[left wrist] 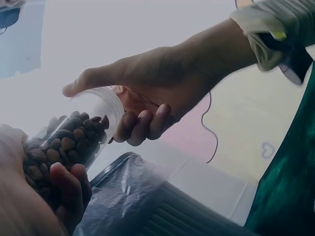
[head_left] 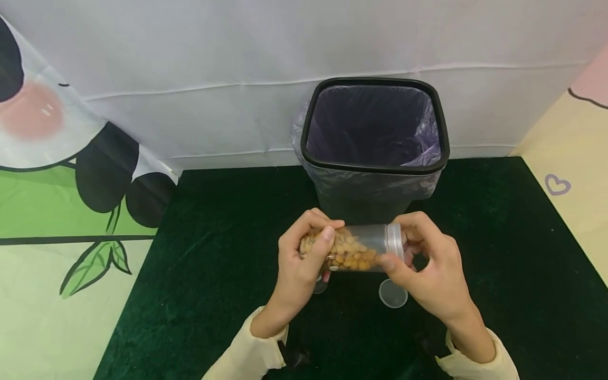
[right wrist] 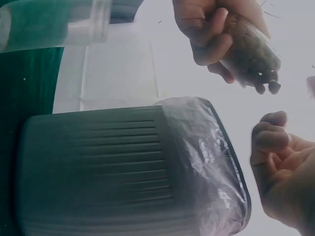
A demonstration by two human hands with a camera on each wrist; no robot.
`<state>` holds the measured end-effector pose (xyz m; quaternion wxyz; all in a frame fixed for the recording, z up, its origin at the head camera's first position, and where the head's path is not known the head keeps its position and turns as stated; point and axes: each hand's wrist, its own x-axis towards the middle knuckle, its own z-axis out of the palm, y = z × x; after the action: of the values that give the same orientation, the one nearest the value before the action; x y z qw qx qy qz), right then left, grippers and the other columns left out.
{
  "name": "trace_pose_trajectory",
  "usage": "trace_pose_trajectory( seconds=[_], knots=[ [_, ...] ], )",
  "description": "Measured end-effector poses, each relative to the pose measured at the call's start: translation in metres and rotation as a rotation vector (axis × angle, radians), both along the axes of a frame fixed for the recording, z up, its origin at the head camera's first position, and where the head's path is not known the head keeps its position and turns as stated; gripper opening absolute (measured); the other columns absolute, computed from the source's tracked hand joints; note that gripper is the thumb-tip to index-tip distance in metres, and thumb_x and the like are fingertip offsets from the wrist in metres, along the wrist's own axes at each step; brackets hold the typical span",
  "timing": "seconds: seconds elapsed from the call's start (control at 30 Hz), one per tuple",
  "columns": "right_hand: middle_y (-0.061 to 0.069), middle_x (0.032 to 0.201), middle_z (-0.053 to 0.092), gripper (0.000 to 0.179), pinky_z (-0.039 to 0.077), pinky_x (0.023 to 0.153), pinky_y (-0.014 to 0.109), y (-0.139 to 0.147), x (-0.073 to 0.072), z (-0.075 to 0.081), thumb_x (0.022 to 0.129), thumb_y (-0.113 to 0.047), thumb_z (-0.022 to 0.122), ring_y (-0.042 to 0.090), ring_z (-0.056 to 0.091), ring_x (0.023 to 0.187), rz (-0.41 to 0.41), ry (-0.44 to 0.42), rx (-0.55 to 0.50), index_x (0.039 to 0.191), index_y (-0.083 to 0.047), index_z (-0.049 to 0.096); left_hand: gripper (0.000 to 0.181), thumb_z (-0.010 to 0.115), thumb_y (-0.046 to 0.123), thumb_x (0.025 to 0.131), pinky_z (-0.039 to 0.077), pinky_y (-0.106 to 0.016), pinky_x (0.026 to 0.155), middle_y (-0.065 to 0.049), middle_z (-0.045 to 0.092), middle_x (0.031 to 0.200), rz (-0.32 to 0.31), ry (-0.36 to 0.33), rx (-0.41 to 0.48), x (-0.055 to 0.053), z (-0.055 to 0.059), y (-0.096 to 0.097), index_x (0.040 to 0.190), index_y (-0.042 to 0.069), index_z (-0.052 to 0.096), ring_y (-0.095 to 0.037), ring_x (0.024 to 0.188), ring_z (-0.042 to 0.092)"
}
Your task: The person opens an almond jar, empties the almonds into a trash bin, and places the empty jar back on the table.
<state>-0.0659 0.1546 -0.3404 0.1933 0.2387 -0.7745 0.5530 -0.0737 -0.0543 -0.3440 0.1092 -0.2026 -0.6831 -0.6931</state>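
A clear plastic jar lies on its side in the air between the hands, partly filled with small tan nut-like pieces. My left hand grips its body, thumb on the near side. My right hand holds the pale ringed end of the jar, with the thumb at its near edge. In the left wrist view the right hand stretches its thumb over that end and curls its fingers below. The pieces rest against the jar's lower side there. The right palm hides part of the end.
Behind the hands stands a bin with a black rim and a translucent liner. A round clear disc shows on the dark green cloth below the right hand. In the right wrist view, another clear container appears at upper left.
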Motion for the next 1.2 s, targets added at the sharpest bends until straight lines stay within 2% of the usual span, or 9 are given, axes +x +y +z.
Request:
trace_pose_trajectory(
  seconds=[0.23,0.37,0.5,0.6,0.67,0.8,0.9,1.03,1.2],
  knots=[
    [-0.001,0.06,0.052,0.044,0.032,0.041,0.015,-0.003,-0.008,-0.011,0.084,-0.038,0.075,0.001,0.039,0.05,-0.038,0.209,-0.059,0.097,0.002,0.063,0.021,0.047,0.016,0.1,0.035,-0.027,0.028,-0.009,0.056,0.088,-0.044,-0.056,0.063,-0.006,-0.004,0.003,0.093,0.002,0.06,-0.011,0.044,0.043],
    [0.001,0.057,0.051,0.055,0.031,0.041,0.013,-0.007,-0.01,-0.011,0.085,-0.05,0.07,0.003,0.037,0.047,-0.08,0.353,-0.051,0.089,0.005,0.064,0.024,0.047,0.017,0.1,0.04,-0.026,0.035,-0.004,0.056,0.088,-0.082,-0.111,0.121,-0.008,-0.004,0.005,0.092,-0.002,0.06,-0.011,0.058,0.05],
    [0.005,0.059,0.053,0.059,0.031,0.042,0.015,-0.011,-0.01,-0.008,0.085,-0.054,0.067,0.006,0.038,0.048,-0.107,0.547,0.002,0.079,0.004,0.064,0.024,0.048,0.023,0.101,0.038,-0.022,0.035,-0.002,0.06,0.088,-0.185,-0.304,0.17,-0.009,-0.004,0.004,0.089,0.005,0.06,-0.009,0.055,0.051],
    [0.007,0.064,0.057,0.057,0.032,0.045,0.016,-0.011,-0.011,-0.006,0.085,-0.055,0.066,0.008,0.04,0.051,-0.089,0.61,0.062,0.078,0.002,0.063,0.025,0.048,0.028,0.101,0.034,-0.021,0.033,-0.002,0.06,0.084,-0.21,-0.421,0.16,-0.01,-0.004,0.002,0.089,0.011,0.06,-0.009,0.045,0.047],
    [0.006,0.066,0.058,0.057,0.034,0.046,0.015,-0.01,-0.012,-0.006,0.086,-0.055,0.065,0.007,0.041,0.052,-0.08,0.588,0.093,0.081,0.002,0.064,0.025,0.047,0.029,0.102,0.035,-0.023,0.034,-0.004,0.06,0.083,-0.204,-0.435,0.136,-0.01,-0.004,0.0,0.091,0.011,0.061,-0.01,0.045,0.047],
    [0.004,0.069,0.061,0.06,0.04,0.047,0.014,-0.004,-0.012,-0.007,0.087,-0.056,0.063,0.005,0.045,0.053,-0.089,0.478,0.128,0.092,0.003,0.066,0.028,0.044,0.031,0.103,0.044,-0.03,0.039,-0.008,0.061,0.089,-0.199,-0.386,0.067,-0.013,-0.004,-0.002,0.099,0.01,0.062,-0.015,0.051,0.052],
    [0.001,0.069,0.06,0.06,0.04,0.049,0.013,0.0,-0.011,-0.007,0.087,-0.056,0.064,0.002,0.045,0.055,-0.091,0.391,0.119,0.099,0.003,0.065,0.03,0.042,0.032,0.103,0.053,-0.036,0.057,-0.008,0.063,0.099,-0.192,-0.307,-0.003,-0.015,-0.004,-0.004,0.105,0.011,0.064,-0.018,0.069,0.059],
    [-0.001,0.071,0.057,0.051,0.036,0.049,0.016,0.004,-0.011,-0.007,0.087,-0.045,0.07,0.001,0.044,0.058,-0.078,0.283,0.06,0.105,0.002,0.064,0.028,0.048,0.036,0.101,0.052,-0.04,0.082,-0.003,0.063,0.115,-0.196,-0.173,-0.133,-0.016,-0.003,-0.01,0.116,0.018,0.064,-0.02,0.097,0.058],
    [-0.005,0.077,0.06,0.034,0.036,0.047,0.021,0.009,-0.012,-0.006,0.085,-0.018,0.07,0.002,0.047,0.058,-0.039,0.129,-0.054,0.111,0.002,0.062,0.041,0.068,0.032,0.093,0.053,-0.035,0.091,0.005,0.06,0.129,-0.225,-0.03,-0.319,-0.012,0.005,-0.015,0.132,0.027,0.056,-0.016,0.108,0.059]
  ],
)
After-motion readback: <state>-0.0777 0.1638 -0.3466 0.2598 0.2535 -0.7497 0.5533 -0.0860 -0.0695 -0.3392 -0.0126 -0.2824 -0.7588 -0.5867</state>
